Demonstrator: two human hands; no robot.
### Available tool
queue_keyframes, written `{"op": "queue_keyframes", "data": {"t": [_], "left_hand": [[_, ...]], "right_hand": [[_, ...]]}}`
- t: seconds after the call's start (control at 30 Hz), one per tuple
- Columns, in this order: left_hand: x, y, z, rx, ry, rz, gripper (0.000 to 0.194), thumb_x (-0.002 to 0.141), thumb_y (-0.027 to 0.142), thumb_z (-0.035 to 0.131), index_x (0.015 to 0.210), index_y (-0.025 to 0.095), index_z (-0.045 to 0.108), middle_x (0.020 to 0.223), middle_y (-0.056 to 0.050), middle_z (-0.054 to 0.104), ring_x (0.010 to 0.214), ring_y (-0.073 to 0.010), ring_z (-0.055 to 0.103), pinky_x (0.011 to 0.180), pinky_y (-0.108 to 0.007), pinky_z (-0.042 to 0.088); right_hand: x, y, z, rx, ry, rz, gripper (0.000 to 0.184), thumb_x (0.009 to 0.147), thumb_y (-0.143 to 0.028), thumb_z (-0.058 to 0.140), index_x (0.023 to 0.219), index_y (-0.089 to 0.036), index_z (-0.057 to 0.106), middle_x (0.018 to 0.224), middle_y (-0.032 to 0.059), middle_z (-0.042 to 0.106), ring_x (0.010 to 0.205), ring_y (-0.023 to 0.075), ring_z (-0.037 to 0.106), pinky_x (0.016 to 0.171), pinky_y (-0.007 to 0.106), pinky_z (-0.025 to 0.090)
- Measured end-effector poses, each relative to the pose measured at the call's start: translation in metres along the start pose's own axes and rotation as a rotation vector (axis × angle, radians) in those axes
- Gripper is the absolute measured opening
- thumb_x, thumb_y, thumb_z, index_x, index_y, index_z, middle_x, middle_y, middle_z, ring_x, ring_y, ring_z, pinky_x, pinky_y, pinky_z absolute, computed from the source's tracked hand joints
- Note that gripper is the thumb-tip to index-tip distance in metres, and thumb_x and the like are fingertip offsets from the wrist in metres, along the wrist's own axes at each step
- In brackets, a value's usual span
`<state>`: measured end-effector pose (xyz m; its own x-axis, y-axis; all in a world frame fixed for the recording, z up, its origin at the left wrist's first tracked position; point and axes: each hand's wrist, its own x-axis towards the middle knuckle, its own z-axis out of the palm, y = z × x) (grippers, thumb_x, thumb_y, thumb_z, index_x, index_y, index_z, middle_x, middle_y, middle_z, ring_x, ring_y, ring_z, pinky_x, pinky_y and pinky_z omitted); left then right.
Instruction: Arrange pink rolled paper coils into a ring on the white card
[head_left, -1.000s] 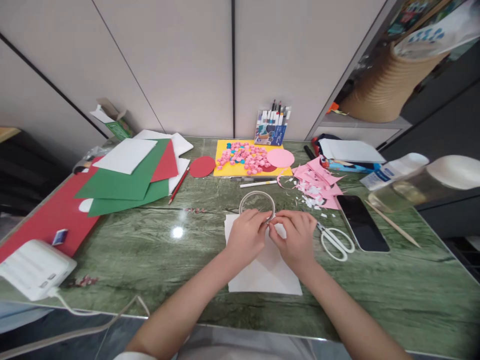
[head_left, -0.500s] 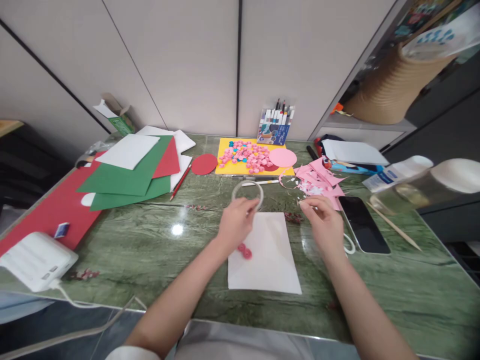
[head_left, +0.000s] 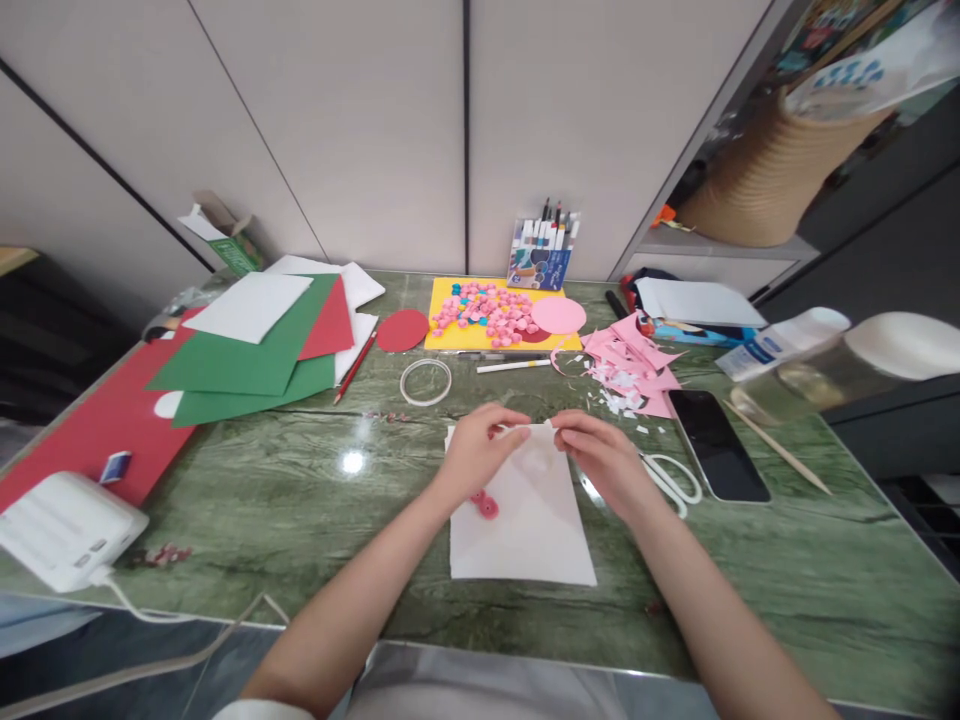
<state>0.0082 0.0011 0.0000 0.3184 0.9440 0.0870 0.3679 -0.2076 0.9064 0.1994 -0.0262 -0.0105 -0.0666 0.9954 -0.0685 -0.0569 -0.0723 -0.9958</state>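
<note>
A white sheet of paper (head_left: 525,540) lies on the green marbled table. Over its upper left part is my left hand (head_left: 484,445), thumb and forefinger apart with nothing visible between them. Facing it at the sheet's top right, my right hand (head_left: 600,455) pinches a tiny white piece of tape (head_left: 549,425) in its fingertips. Pink rolled paper coils (head_left: 486,506) sit on the sheet's left side, partly hidden behind my left hand. The white tape roll (head_left: 425,382) lies flat beyond my left hand. White-handled scissors (head_left: 675,482) rest by my right wrist.
At the back, a yellow sheet (head_left: 442,300) carries many pink coils, beside a marker box (head_left: 541,255). Green paper (head_left: 232,365) and red sheets are stacked left, near a white charger (head_left: 71,525). Pink scraps (head_left: 630,355), a phone (head_left: 718,445) and a bottle (head_left: 825,370) stand right.
My left hand has let go of the tape roll, now lying farther left on the table. My right hand has moved left over the sheet's top edge, uncovering the scissors.
</note>
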Motion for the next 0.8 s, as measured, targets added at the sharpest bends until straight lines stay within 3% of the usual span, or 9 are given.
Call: {"op": "queue_keyframes", "data": {"t": [0.1,0.2,0.5,0.8], "left_hand": [[-0.0049,0.007,0.0101,-0.294,-0.063,-0.164,0.02,0.077,0.032,0.061,0.087,0.017,0.068,0.088,-0.005,0.07,0.08,-0.0159,0.063,0.074,-0.028,0.049],[-0.0048,0.0051,0.0109,-0.415,-0.069,-0.237,0.019,0.074,0.034,0.064,0.08,0.016,0.067,0.081,-0.003,0.069,0.074,-0.0144,0.062,0.072,-0.027,0.048],[-0.0049,0.0054,0.0114,-0.487,-0.047,-0.211,0.012,0.073,0.027,0.061,0.072,0.015,0.06,0.073,0.0,0.062,0.069,-0.0118,0.056,0.07,-0.025,0.044],[-0.0042,0.0073,0.013,-0.55,-0.032,-0.229,0.006,0.071,0.021,0.059,0.068,0.015,0.059,0.07,0.001,0.058,0.069,-0.0111,0.053,0.069,-0.023,0.04]], "right_hand": [[-0.0026,0.0019,0.0047,-0.014,-0.042,-0.013,0.018,0.073,-0.032,0.063,0.086,-0.022,0.069,0.093,0.0044,0.06,0.075,0.0142,0.055,0.069,0.029,0.048],[-0.0036,0.0027,0.0067,0.001,-0.064,-0.01,0.016,0.073,-0.029,0.064,0.086,-0.023,0.071,0.092,0.0036,0.06,0.076,0.0144,0.055,0.069,0.029,0.047],[-0.0041,0.0031,0.0055,-0.203,-0.081,-0.112,0.017,0.077,-0.03,0.061,0.091,-0.027,0.07,0.093,0.0034,0.055,0.089,0.0176,0.054,0.075,0.03,0.045],[-0.005,-0.0007,0.0102,-0.315,-0.069,-0.176,0.015,0.08,-0.029,0.059,0.092,-0.026,0.067,0.094,0.0025,0.052,0.075,0.0127,0.052,0.071,0.029,0.045]]}}
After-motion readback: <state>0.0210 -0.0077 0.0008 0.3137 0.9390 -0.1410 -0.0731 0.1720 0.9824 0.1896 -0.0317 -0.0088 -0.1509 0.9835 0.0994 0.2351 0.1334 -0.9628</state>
